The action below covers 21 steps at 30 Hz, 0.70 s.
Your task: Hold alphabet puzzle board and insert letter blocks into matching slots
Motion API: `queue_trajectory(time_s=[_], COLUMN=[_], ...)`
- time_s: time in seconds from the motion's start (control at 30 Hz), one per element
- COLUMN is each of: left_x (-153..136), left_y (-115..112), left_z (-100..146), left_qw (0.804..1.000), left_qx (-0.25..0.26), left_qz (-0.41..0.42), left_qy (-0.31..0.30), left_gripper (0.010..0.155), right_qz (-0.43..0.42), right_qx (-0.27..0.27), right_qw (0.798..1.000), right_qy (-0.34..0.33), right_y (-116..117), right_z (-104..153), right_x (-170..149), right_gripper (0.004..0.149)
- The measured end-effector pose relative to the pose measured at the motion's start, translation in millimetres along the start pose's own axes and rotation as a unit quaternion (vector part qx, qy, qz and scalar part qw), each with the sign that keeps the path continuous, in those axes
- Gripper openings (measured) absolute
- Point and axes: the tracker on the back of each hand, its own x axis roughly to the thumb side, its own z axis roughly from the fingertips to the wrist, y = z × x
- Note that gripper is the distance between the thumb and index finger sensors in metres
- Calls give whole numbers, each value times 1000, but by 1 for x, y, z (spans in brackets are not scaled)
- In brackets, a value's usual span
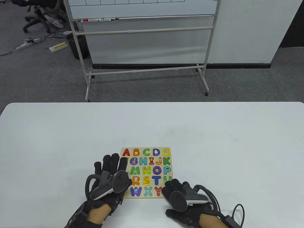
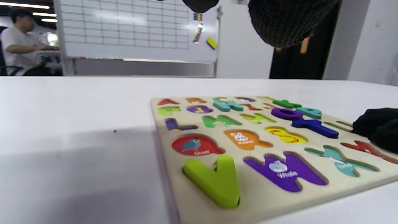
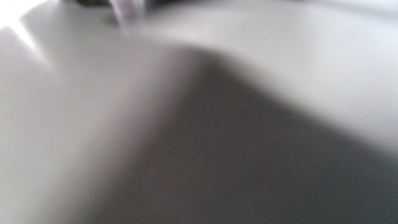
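Observation:
The wooden alphabet puzzle board (image 1: 142, 197) lies flat on the white table, near the front edge. Most slots hold coloured letters; some show only picture bottoms. My left hand (image 1: 111, 166) is spread flat with fingers extended over the board's left columns, holding nothing. In the left wrist view its fingertip (image 2: 279, 21) hangs above the board (image 2: 258, 199). There a lime green V block (image 2: 217, 182) stands raised in the near left corner. My right hand (image 1: 174, 187) rests its curled fingers (image 2: 376, 126) on the board's near right corner, by Y and U. The right wrist view is blurred.
The white table (image 1: 213, 133) stretches around the board on all sides. A rolling whiteboard stand (image 1: 142, 47) is on the floor beyond the table's far edge. A cable (image 1: 237, 211) trails from my right wrist.

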Motion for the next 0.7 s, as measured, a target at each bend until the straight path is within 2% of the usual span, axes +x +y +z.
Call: queue_trajectory(time_s=[0.13,0.53,0.7], left_x=[-3,-2,1], left_y=[-11,-17,-15], left_z=[11,13,15], left_qw=[1000,999,999], left_qx=[-7,-18,-20], left_qz=[18,18,14], left_qy=[-13,-20,-24], left_gripper=[86,87,87], right_qz=[-5,-19,-30], right_qx=[-3,-14,-57], right_qw=[1000,1000,998], right_qy=[0,1,2], right_y=[-1,-3,-13], right_z=[0,-1,3], right_x=[0,-2,-2], right_gripper=[87,88,86])
